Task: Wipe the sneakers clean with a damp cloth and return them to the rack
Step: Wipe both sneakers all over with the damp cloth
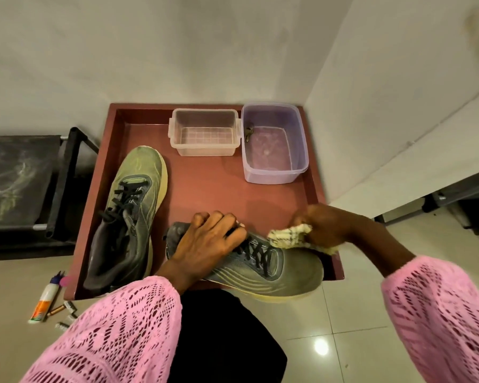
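Two grey-green sneakers with black laces are on a dark red tray. One sneaker lies along the tray's left side, toe pointing away. The other sneaker lies across the tray's front edge, toe to the right. My left hand grips this sneaker around its tongue and collar. My right hand holds a pale cloth bunched against the sneaker's far side near the laces.
A clear tub and a lilac tub holding water stand at the tray's back. A black shoe rack is on the left. A glue bottle and small items lie on the floor. White walls close in behind and right.
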